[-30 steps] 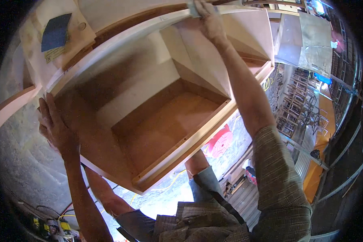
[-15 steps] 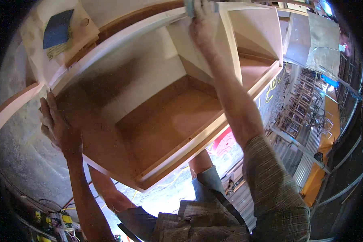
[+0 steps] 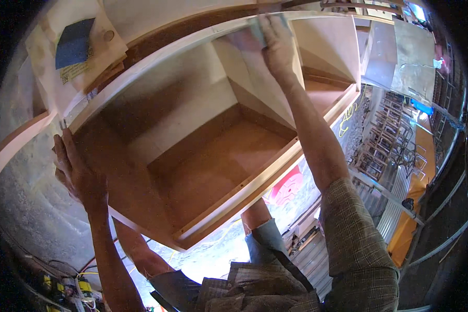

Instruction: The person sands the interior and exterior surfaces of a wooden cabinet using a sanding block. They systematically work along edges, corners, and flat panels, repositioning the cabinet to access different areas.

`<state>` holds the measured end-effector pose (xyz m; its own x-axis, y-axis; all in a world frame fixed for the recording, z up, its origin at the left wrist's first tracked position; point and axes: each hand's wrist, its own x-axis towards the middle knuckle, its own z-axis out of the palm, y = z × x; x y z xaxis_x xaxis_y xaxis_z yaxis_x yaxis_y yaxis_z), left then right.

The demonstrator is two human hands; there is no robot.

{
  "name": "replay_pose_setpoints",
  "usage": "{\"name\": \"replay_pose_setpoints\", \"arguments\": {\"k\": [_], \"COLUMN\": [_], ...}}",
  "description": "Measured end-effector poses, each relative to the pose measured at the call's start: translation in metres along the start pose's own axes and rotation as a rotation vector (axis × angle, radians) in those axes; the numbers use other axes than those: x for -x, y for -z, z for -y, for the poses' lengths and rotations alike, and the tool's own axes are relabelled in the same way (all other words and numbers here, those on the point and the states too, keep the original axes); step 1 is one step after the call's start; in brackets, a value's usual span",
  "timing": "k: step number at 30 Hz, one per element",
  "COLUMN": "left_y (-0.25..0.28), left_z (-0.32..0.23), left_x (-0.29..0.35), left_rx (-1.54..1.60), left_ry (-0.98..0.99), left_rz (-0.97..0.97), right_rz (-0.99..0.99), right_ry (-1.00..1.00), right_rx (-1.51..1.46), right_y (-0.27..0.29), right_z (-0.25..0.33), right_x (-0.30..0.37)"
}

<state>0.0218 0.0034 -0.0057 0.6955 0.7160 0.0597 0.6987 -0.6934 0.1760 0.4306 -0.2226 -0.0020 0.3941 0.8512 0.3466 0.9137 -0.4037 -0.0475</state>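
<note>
A large open-fronted wooden cabinet (image 3: 192,223) with pale rails and reddish-brown inner boards lies tilted before me. My right hand (image 3: 276,44) presses a pale blue-green sanding pad (image 3: 256,30), slightly blurred, on the cabinet's far rail near the divider. Its fingers are closed over the pad. At the cabinet's left side, my left hand (image 3: 78,169) rests against the edge, fingers stretched out along it; its thumb is hidden.
A dark blue-grey sheet (image 3: 74,44) lies on a pale board at the upper left. A red round object (image 3: 287,187) shows beneath the cabinet. Yellow-and-black tools (image 3: 83,285) lie lower left; metal racks (image 3: 385,130) stand at the right.
My right hand and the sanding pad have moved right and slightly nearer along the far rail. My left hand stays at the cabinet's left edge. The view has shifted slightly.
</note>
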Motion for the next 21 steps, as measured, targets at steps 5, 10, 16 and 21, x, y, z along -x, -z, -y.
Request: {"name": "replay_pose_setpoints", "arguments": {"k": [5, 10, 16, 21], "left_y": [0.004, -0.003, -0.005, 0.000], "left_z": [-0.001, 0.004, 0.011, 0.008], "left_x": [0.000, -0.003, 0.002, 0.002], "left_rx": [0.047, 0.015, 0.027, 0.040], "left_ry": [0.004, 0.032, 0.007, 0.016], "left_rz": [-0.001, 0.053, 0.065, 0.054], "right_rz": [0.093, 0.136, 0.040, 0.115], "right_ry": [0.008, -0.095, -0.203, -0.023], "right_rx": [0.015, -0.168, 0.018, 0.010], "right_y": [0.003, 0.001, -0.004, 0.009], "right_z": [0.006, 0.008, 0.013, 0.014], "right_x": [0.002, -0.005, -0.001, -0.002]}}
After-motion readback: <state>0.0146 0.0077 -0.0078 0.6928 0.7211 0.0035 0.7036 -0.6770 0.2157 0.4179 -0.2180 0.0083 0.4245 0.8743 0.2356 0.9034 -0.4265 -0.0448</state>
